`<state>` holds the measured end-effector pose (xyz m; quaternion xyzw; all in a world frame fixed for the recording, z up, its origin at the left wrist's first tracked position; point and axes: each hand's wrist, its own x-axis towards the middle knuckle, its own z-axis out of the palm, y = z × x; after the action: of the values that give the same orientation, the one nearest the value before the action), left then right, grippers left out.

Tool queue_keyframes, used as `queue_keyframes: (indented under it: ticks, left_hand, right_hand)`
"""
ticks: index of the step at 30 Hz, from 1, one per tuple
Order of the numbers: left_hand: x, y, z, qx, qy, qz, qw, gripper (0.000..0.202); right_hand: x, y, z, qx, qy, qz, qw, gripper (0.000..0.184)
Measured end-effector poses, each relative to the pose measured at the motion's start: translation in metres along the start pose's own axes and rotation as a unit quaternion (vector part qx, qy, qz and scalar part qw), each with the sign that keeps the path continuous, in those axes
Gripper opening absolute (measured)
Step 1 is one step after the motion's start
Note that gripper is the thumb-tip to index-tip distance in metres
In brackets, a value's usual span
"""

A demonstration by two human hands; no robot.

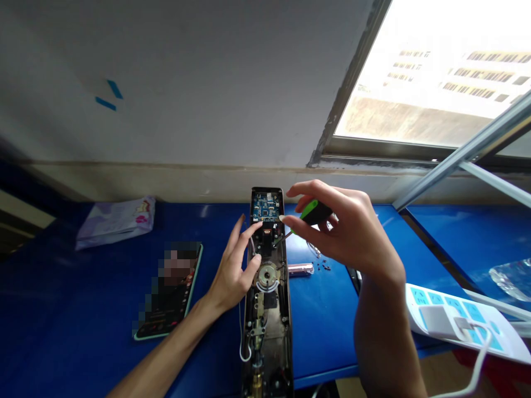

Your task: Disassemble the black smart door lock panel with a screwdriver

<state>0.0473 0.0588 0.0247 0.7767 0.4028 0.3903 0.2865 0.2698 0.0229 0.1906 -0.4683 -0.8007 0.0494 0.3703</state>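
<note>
A long black electronic door lock housing (271, 309) lies opened on the blue table, its inner parts showing. At its far end sits a blue circuit board (266, 208), with a round metal part (267, 276) nearer to me. My left hand (236, 271) rests over the housing's left side, fingers apart, fingertips near the board's lower edge. A thin white wire (240, 331) hangs down along that side. My right hand (340, 221) is closed around a green and black screwdriver (314, 212); its shaft slants down left to the housing just below the board.
A phone (170, 304) lies at left, near a light purple packet (118, 221). Small dark screws (323, 266) and a pinkish cylinder (301, 270) lie right of the housing. A white power strip (464, 320) with a plugged-in charger is at right, below a metal frame bar (456, 149).
</note>
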Motion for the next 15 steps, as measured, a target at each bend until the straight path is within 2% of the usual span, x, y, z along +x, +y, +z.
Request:
queue_keyframes:
  ticks: [3,5,9,15]
  left_hand:
    - [-0.002,0.004,-0.001,0.040,0.027,0.018,0.999,0.055]
    - [-0.001,0.009,-0.003,0.071,0.054,0.048,0.995,0.051]
    - [0.000,0.021,-0.006,0.115,0.112,0.107,0.981,0.042]
    - [0.001,0.029,-0.006,0.094,0.112,0.167,0.975,0.035]
  right_hand:
    - [0.001,0.001,0.001,-0.005,0.012,-0.008,1.000,0.021]
    - [0.001,0.001,0.000,0.002,0.020,-0.015,1.000,0.024]
    - [0.000,-0.003,-0.007,-0.003,0.050,-0.004,0.999,0.020]
    - [-0.005,-0.009,-0.017,0.025,0.106,0.009,0.994,0.019]
